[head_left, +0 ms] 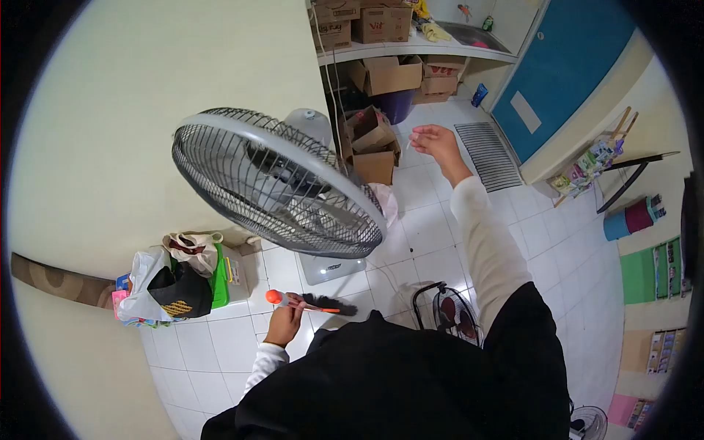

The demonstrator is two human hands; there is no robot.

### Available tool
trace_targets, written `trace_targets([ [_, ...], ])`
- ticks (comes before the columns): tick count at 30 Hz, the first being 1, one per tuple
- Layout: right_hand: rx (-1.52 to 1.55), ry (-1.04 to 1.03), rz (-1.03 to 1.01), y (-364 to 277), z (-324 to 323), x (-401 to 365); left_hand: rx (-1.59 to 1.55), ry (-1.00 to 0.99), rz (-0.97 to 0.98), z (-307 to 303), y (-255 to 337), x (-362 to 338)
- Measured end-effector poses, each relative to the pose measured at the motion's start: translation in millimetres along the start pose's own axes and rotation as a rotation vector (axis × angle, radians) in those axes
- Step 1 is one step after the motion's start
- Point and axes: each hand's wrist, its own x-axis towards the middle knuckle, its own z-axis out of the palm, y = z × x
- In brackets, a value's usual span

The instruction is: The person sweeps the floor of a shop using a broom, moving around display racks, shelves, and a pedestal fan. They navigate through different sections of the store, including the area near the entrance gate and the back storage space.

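My left hand [283, 324] is closed around the white handle of a brush [328, 303], which has an orange end knob, an orange spine and dark bristles. This brush is below the grey cage of a large stand fan [279, 183], over the floor near the fan's pale base [331, 270]. My right hand [438, 147] is raised to the right of the fan, apart from it. Its fingers are drawn together in a pinch; a faint pale bit shows at the tips, too small to name.
Bags [180, 282] and a green-lidded box [231, 279] stand by the left wall. Cardboard boxes [374, 165] lie behind the fan, under a counter [359, 53]. A smaller fan [456, 315] is close on my right. A floor mat [488, 154] lies before the blue door [565, 66].
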Motion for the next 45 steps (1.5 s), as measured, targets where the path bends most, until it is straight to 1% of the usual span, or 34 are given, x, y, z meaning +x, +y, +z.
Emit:
trace_targets([
  [2,-0.01,-0.047,-0.008,4.6,-1.0,20.6,0.019,-0.001,0.001,10.4,-0.6,4.7],
  [7,0.032,-0.042,-0.032,11.6,7.7,57.7,0.019,0.02,0.05,26.3,-6.2,11.1],
  [11,0.029,-0.029,-0.032,-9.5,14.1,76.8,-0.015,0.039,-0.035,28.2,-3.7,7.1],
  [13,0.013,-0.042,-0.046,-7.3,14.2,85.8,0.002,0.031,-0.091,27.4,1.0,5.7],
  [14,0.001,-0.044,-0.037,-5.3,14.7,88.6,0.001,0.04,-0.076,28.4,-1.1,5.1],
  [16,-0.016,-0.052,-0.032,5.3,13.1,96.0,-0.001,0.06,-0.047,30.9,-4.7,2.7],
  [19,-0.015,-0.066,-0.031,32.3,15.2,105.8,-0.005,0.058,-0.121,29.8,-1.1,0.3],
  [22,-0.018,-0.081,-0.006,58.6,21.0,116.4,-0.053,0.068,-0.105,30.8,-4.0,-2.1],
  [24,-0.055,-0.107,0.002,70.5,26.0,125.6,-0.058,0.08,-0.129,32.0,-5.4,-3.2],
  [27,-0.199,-0.11,0.052,90.4,33.8,133.2,-0.072,0.096,-0.129,33.4,-2.5,-3.8],
  [30,-0.617,-0.114,-0.148,118.1,36.8,138.5,-0.096,0.101,-0.143,34.2,1.4,-3.4],
  [33,-0.745,-0.164,-0.11,140.5,38.7,140.3,-0.087,0.107,-0.156,34.0,0.2,-3.7],
  [35,-0.746,-0.185,-0.099,149.9,39.0,142.3,-0.108,0.13,-0.136,35.0,1.5,-2.9],
  [38,-0.732,-0.196,-0.092,157.0,38.7,142.3,-0.05,0.118,-0.122,34.0,-4.3,-4.2],
  [41,-0.689,-0.16,-0.118,146.5,36.1,131.7,-0.042,0.11,-0.134,33.6,-3.3,-5.0],
  [44,-0.633,-0.146,-0.137,141.0,26.0,114.6,-0.149,0.102,-0.144,36.2,-6.1,-6.1],
  [45,-0.613,-0.149,-0.138,142.9,19.4,105.9,-0.18,0.07,-0.171,37.0,-7.7,-7.4],
])
